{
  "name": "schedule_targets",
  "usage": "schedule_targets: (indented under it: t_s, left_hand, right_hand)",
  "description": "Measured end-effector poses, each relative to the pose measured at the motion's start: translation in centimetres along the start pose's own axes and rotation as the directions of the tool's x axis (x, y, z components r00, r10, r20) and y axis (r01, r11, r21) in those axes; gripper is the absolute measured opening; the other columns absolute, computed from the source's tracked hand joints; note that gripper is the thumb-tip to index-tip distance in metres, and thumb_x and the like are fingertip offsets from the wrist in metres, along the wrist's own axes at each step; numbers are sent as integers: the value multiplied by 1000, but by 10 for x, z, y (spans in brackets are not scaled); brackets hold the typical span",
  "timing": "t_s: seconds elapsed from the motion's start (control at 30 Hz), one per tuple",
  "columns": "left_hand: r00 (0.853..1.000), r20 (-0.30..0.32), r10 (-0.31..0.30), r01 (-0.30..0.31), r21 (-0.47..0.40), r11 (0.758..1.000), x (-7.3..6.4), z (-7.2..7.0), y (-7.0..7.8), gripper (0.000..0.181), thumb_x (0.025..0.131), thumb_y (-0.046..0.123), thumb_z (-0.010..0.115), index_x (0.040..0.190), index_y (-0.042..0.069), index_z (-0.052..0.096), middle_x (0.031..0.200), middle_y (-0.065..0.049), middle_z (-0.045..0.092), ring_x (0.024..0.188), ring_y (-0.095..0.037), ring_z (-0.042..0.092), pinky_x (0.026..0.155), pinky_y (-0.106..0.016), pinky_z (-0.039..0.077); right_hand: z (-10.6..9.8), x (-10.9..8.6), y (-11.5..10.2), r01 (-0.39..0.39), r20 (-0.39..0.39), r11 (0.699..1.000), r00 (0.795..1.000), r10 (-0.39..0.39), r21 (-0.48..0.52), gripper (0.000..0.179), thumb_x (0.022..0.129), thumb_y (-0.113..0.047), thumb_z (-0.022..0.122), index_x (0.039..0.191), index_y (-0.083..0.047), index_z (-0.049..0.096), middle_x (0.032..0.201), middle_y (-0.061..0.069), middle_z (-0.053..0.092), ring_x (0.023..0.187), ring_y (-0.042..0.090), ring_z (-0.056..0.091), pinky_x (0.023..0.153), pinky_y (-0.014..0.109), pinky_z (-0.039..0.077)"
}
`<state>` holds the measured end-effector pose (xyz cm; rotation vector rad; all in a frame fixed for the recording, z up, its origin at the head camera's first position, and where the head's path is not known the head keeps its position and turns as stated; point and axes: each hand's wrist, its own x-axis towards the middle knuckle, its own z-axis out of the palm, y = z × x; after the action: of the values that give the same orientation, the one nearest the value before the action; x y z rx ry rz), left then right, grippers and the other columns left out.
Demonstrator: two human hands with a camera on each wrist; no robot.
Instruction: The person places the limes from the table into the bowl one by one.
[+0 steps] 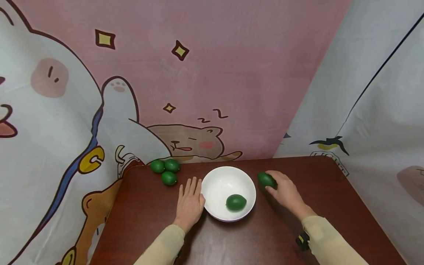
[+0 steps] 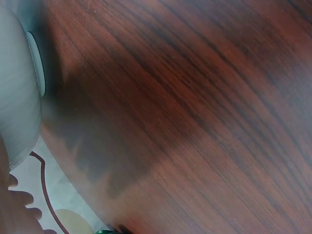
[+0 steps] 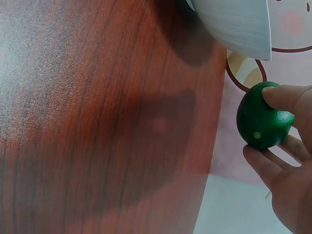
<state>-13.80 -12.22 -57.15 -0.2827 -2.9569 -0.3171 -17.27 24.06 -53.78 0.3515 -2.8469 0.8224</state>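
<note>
A white bowl (image 1: 212, 180) stands mid-table with one green lime (image 1: 236, 202) inside it. My left hand (image 1: 190, 206) lies along the bowl's left side, fingers straight and thumb against or very near the wall. In the left wrist view, the bowl (image 2: 17, 92) and part of that hand (image 2: 19, 209) show at the left edge. To the right of the bowl, my right hand (image 1: 285, 189) grips another lime (image 1: 265, 179). The right wrist view shows this lime (image 3: 263, 117) pinched between thumb and fingers, apparently held above the tabletop.
Three more limes (image 1: 169, 178) sit together at the table's back left. The dark reddish wooden table (image 1: 318, 191) ends at a printed cartoon cloth (image 1: 251, 73) behind it. More printed cloth hangs along the left and right sides.
</note>
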Motion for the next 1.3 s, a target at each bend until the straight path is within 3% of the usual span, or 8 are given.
schedule_targets:
  t_s: [0.63, 1.07, 1.3]
  left_hand:
    - [1000, 17, -11, 11, 5, 1000, 0, 0, 0, 55, 107, 28, 45, 159, 10, 41, 164, -13, 38, 154, -33, 30, 124, -57, 21]
    - [1000, 10, -6, 6, 4, 1000, 0, 1, -1, 54, 107, 28, 44, 158, 10, 42, 164, -13, 39, 154, -33, 31, 124, -57, 22]
    - [1000, 9, -5, 5, 11, 1000, 0, 1, -1, 55, 107, 28, 44, 158, 10, 43, 164, -14, 39, 153, -34, 32, 124, -57, 23]
  right_hand:
    - [1, 5, -5, 33, -5, 999, 999, -33, 19, 55, 87, -11, 82, 138, -4, 60, 136, 23, 61, 117, 44, 61, 90, 62, 54]
    - [-5, 7, -12, 7, 18, 1000, 1000, -7, 24, 57, 89, -14, 81, 140, -4, 58, 139, 22, 58, 118, 43, 61, 91, 61, 55]
    - [-5, 9, -15, 54, -19, 998, 998, -54, 20, 55, 87, -11, 83, 137, -4, 60, 136, 21, 61, 116, 41, 62, 90, 59, 55]
